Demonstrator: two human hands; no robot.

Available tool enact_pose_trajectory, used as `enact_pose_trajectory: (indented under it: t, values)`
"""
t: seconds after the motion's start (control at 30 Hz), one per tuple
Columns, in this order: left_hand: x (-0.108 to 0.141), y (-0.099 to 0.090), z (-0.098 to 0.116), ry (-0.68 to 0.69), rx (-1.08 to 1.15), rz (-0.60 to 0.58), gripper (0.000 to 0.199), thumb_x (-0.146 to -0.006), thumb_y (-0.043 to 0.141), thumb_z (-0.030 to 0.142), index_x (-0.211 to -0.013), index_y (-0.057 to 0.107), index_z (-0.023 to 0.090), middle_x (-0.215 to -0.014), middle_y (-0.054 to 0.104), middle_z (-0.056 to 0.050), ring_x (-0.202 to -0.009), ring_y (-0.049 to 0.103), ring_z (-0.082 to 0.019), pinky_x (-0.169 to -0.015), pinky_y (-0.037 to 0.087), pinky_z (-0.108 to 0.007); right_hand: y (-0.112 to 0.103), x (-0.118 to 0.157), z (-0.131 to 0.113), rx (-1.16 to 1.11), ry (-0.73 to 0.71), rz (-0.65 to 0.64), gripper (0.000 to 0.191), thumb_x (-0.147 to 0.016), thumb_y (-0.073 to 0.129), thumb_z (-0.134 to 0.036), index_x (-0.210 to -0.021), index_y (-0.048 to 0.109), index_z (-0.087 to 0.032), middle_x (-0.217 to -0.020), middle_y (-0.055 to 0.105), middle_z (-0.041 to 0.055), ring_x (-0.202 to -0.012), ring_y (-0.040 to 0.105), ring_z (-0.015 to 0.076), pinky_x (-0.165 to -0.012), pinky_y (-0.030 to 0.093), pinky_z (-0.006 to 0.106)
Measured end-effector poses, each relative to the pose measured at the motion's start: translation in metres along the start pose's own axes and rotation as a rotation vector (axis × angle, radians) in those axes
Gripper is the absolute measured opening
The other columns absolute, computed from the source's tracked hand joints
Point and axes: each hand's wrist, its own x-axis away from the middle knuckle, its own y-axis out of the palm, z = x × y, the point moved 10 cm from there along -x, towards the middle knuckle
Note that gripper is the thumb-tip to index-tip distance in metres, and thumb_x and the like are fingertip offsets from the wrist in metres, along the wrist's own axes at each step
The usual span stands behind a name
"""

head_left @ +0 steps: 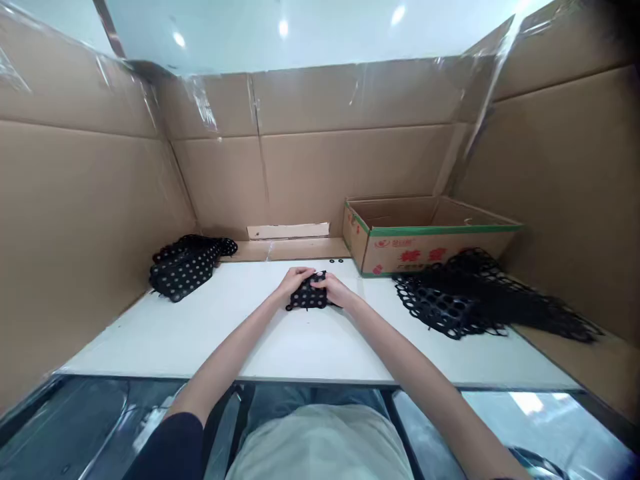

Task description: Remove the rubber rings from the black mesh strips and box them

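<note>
In the middle of the white table, a small piece of black fabric with light dots is pinched between both hands. My left hand is closed on its upper left edge. My right hand grips the right side, thumb and fingers pressed together on the cloth. The fabric's lower edge lies on or just above the tabletop; I cannot tell which. Beyond my hands, two small black rings lie near the table's back edge.
A heap of dotted black fabric lies at the back left. On the right, black material full of holes is piled before an open cardboard box with a green rim. Tall cardboard walls enclose the white table.
</note>
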Motion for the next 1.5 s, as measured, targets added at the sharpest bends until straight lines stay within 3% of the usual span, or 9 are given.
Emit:
enact_pose_trajectory:
  t: [0.1, 0.2, 0.33, 0.47, 0.63, 0.9, 1.13, 1.37, 1.5]
  values:
    - [0.000, 0.005, 0.002, 0.057, -0.049, -0.019, 0.036, -0.071, 0.056, 0.044, -0.076, 0.068, 0.011, -0.073, 0.067, -0.003, -0.071, 0.055, -0.016, -0.071, 0.038, -0.025, -0.012, -0.003, 0.000, 0.116, -0.047, 0.076, 0.022, -0.052, 0.067, -0.022, -0.070, 0.059, -0.012, -0.058, 0.059, -0.0006, -0.060, 0.051, 0.0142, -0.063, 0.037, 0.026]
    - [-0.001, -0.003, -0.003, 0.039, -0.043, 0.092, 0.042, -0.072, 0.051, 0.050, -0.058, 0.062, 0.012, -0.054, 0.058, 0.000, -0.056, 0.048, -0.012, -0.060, 0.035, -0.024, -0.014, -0.004, -0.008, 0.402, -0.144, 0.132, 0.012, -0.059, 0.062, -0.022, -0.066, 0.058, -0.013, -0.061, 0.059, -0.0010, -0.061, 0.050, 0.0142, -0.065, 0.037, 0.027]
    - [0.003, -0.014, -0.021, -0.101, 0.112, 0.214, 0.041, -0.071, 0.053, 0.050, -0.052, 0.057, 0.013, -0.048, 0.053, 0.001, -0.049, 0.045, -0.011, -0.056, 0.033, -0.024, 0.015, 0.003, -0.024, 0.842, -0.387, 0.079, 0.009, -0.069, 0.052, -0.012, -0.071, 0.059, -0.016, -0.076, 0.063, 0.0033, -0.073, 0.054, 0.0170, -0.073, 0.038, 0.028]
    - [0.012, -0.014, -0.042, -0.322, 0.285, 0.224, 0.034, -0.069, 0.058, 0.045, -0.061, 0.063, 0.012, -0.059, 0.062, -0.004, -0.058, 0.054, -0.015, -0.062, 0.039, -0.026, 0.039, 0.010, -0.024, 1.023, -0.497, -0.002, 0.019, -0.073, 0.045, -0.006, -0.078, 0.060, -0.016, -0.085, 0.064, 0.0081, -0.081, 0.056, 0.0195, -0.076, 0.039, 0.029]
    - [0.015, -0.016, -0.057, -0.464, 0.316, 0.230, 0.033, -0.070, 0.059, 0.046, -0.062, 0.062, 0.013, -0.056, 0.062, -0.005, -0.058, 0.055, -0.017, -0.062, 0.041, -0.028, 0.030, 0.008, -0.025, 0.887, -0.443, 0.056, 0.016, -0.070, 0.048, -0.010, -0.076, 0.062, -0.017, -0.083, 0.065, 0.0050, -0.079, 0.056, 0.0188, -0.079, 0.039, 0.030]
    - [0.024, 0.007, -0.082, -0.773, 0.608, 0.130, 0.035, -0.080, 0.042, 0.046, -0.073, 0.058, 0.015, -0.060, 0.063, -0.006, -0.055, 0.059, -0.021, -0.060, 0.046, -0.033, -0.018, -0.002, 0.000, 0.206, -0.111, 0.280, 0.015, -0.054, 0.058, -0.018, -0.068, 0.061, -0.015, -0.070, 0.065, 0.0021, -0.071, 0.057, 0.0179, -0.071, 0.040, 0.029]
    - [0.020, 0.004, -0.083, -0.698, 0.580, 0.113, 0.036, -0.077, 0.049, 0.049, -0.088, 0.060, 0.016, -0.070, 0.065, -0.006, -0.066, 0.062, -0.022, -0.067, 0.047, -0.035, -0.022, -0.003, 0.005, 0.143, -0.054, 0.305, 0.012, -0.050, 0.060, -0.018, -0.061, 0.058, -0.015, -0.058, 0.059, -0.0014, -0.062, 0.053, 0.0153, -0.064, 0.037, 0.027]
    - [0.000, -0.005, -0.014, -0.100, 0.232, 0.032, 0.029, -0.064, 0.066, 0.035, -0.083, 0.068, 0.013, -0.089, 0.068, -0.008, -0.089, 0.058, -0.022, -0.087, 0.039, -0.032, -0.041, 0.006, -0.009, 0.130, -0.126, 0.468, 0.012, -0.051, 0.060, -0.020, -0.062, 0.057, -0.017, -0.060, 0.059, -0.0027, -0.065, 0.052, 0.0150, -0.065, 0.036, 0.026]
    - [0.000, -0.006, 0.006, 0.063, 0.131, 0.025, 0.028, -0.065, 0.066, 0.032, -0.087, 0.068, 0.014, -0.093, 0.067, -0.008, -0.090, 0.058, -0.021, -0.090, 0.037, -0.034, -0.028, 0.004, -0.004, 0.005, -0.045, 0.285, 0.022, -0.051, 0.067, -0.023, -0.070, 0.060, -0.016, -0.065, 0.063, 0.0008, -0.068, 0.056, 0.0168, -0.068, 0.040, 0.028]
